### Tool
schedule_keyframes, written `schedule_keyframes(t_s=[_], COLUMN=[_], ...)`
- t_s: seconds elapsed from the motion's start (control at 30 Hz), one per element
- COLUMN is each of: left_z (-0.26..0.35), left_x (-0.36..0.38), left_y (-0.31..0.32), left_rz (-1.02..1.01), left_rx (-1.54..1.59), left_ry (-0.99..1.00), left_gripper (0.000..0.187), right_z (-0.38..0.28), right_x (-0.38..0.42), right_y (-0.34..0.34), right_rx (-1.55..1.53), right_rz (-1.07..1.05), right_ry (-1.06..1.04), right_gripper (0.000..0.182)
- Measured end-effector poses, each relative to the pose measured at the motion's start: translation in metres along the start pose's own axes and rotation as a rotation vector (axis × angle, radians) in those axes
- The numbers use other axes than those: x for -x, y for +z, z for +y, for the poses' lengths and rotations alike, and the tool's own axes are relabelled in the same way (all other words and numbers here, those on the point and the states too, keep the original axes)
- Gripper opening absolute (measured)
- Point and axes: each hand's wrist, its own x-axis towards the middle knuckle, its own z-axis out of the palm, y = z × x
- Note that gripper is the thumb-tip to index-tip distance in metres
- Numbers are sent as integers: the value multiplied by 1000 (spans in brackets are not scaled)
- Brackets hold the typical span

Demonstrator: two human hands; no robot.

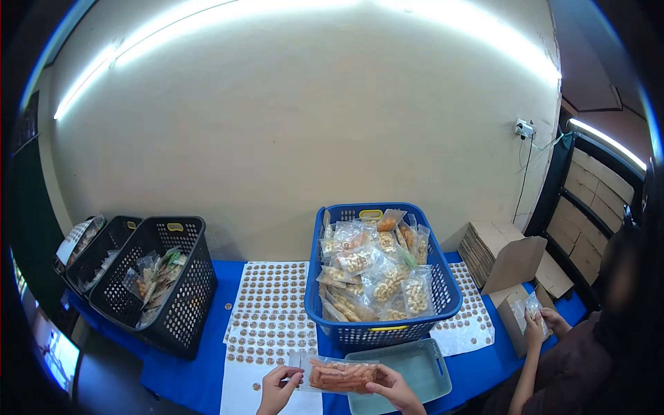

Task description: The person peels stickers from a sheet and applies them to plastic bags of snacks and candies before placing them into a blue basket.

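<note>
A clear plastic packet of orange-brown, stick-shaped snacks (342, 375) is held up in both hands, low in the view and partly over a shallow green tray (434, 366). The right hand (395, 391) grasps the filled end, its thumb across the front. The left hand (279, 389) pinches close to the unfilled end, fingertips and thumb together at the plastic.

Just beyond the packet stands a large blue basket (384, 335), heaped with clear bags of pale and orange snacks (387, 282). Sheets of round stickers (266, 297) lie flat beyond the left hand, running up beside the basket; another sticker sheet (477, 332) shows on the basket's right side.

Farther left of the grip, black baskets (188, 301) hold more packets. To the right, well apart from the grip, a co-worker (588, 360) holds small clear bags (527, 310) over an open cardboard box (513, 325), near stacked flat cardboard (484, 252). A blue cloth (181, 370) covers the table beneath; a pale wall (311, 138) rises behind.
</note>
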Motion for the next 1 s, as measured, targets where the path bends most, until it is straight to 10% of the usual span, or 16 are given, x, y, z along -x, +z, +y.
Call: schedule_keyframes(t_s=[0.23, 0.67, 0.8, 1.0], left_z=[-13, -29, -32, -20], left_x=[0, 9, 5, -6], left_y=[-3, -31, -36, -60], left_rz=[16, 139, 117, 97], left_rx=[147, 45, 26, -35], left_ry=[-27, -46, -35, -142], left_gripper=[20, 12, 12, 12], right_z=[-16, -74, -79, -20], right_x=[-6, -25, -41, -46], right_y=[-14, -2, -5, 6], right_rx=[145, 628, 1476, 1349], right_rz=[-27, 962, 819, 519], right_ry=[-89, -1319, -548, -230], right_gripper=[29, 28, 39, 45])
